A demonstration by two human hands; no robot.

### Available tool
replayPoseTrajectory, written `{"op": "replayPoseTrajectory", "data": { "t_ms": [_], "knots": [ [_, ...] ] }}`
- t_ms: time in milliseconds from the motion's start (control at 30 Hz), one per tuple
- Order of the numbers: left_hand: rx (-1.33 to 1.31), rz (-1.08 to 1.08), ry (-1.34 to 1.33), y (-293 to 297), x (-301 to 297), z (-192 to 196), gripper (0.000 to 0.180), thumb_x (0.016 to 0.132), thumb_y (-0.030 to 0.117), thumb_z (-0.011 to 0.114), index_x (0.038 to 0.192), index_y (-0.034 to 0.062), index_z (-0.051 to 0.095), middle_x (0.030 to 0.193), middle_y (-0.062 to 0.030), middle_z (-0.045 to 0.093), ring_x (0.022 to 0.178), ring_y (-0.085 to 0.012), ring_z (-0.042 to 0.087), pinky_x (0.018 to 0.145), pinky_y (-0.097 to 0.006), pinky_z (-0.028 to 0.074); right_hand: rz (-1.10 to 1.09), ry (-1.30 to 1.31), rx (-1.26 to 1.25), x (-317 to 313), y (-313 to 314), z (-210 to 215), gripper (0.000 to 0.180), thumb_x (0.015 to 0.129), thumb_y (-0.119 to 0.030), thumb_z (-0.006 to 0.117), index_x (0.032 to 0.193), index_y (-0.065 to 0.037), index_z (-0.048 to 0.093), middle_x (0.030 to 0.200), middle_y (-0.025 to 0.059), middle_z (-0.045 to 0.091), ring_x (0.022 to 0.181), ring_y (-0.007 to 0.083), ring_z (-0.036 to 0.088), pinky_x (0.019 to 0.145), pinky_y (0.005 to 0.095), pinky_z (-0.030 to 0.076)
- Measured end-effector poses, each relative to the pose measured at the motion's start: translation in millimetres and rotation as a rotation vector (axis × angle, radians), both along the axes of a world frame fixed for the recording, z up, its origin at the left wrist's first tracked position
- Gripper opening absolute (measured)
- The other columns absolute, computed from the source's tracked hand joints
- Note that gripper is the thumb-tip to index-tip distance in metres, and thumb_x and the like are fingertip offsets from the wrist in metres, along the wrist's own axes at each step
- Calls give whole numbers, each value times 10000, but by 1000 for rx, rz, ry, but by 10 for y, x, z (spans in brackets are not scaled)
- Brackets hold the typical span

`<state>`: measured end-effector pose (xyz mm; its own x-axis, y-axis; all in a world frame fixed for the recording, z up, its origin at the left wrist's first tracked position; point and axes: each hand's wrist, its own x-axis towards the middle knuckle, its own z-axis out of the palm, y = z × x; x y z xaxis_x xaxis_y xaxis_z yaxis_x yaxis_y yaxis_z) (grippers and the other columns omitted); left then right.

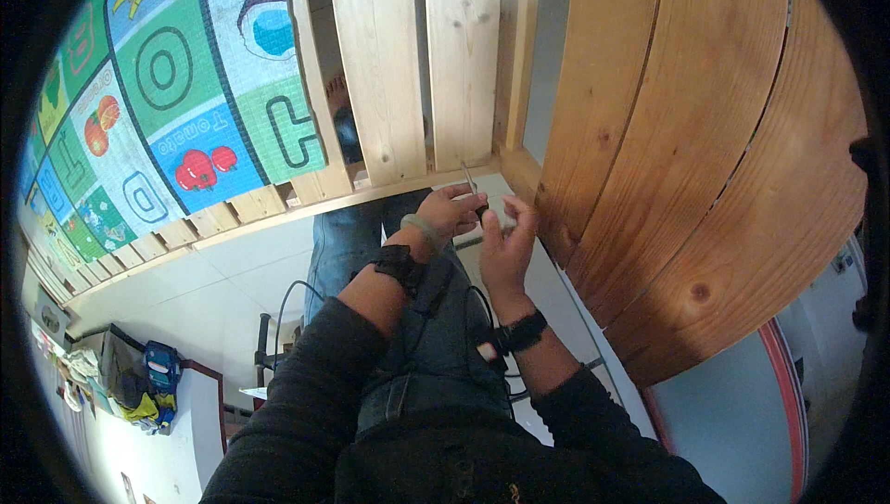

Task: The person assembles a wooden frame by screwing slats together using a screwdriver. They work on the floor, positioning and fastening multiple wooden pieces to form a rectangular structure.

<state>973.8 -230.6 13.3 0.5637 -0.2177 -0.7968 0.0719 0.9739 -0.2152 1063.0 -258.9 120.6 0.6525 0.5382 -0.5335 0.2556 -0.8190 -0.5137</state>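
A screwdriver [471, 178] with a thin metal shaft and a dark handle points up and away at the bed frame's front rail [357, 196], close to the corner post. My left hand [450, 213] is closed, its fingertips pinching around the shaft where it meets the handle. Around the handle end curl the thumb and fingers of my right hand [509, 246]; a pale part shows between them. The shaft's tip reaches a pale slat [464, 68] by the rail; whether it touches a screw is too small to tell.
A colourful foam play mat [171, 63] covers the slats at left. Tall varnished boards [667, 133] rise at right. My legs in jeans [338, 244] are below the rail. Cables hang by my wrists. Bags and clothes [139, 379] are piled at lower left.
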Motion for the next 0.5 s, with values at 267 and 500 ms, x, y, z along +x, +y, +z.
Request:
{"op": "replayPoseTrajectory", "data": {
  "t_ms": [267,500],
  "knots": [
    [-254,413,80,5,99,192,352,904,211,608,1196,46,499,1027,-103,641,870,-194,635,730,-254,519,407,-44,-358,113,-29,164,240,888,-174,602,1081,-74,501,917,91,554,762,234,558,660,360,447],
    [-36,-14,32,152,156,123,237,900,256,629,1049,73,609,825,10,593,686,-77,526,615,-208,446,534,-174,-242,138,4,236,237,912,-170,560,1109,-50,504,914,97,545,826,222,547,715,364,444]
  ]
}}
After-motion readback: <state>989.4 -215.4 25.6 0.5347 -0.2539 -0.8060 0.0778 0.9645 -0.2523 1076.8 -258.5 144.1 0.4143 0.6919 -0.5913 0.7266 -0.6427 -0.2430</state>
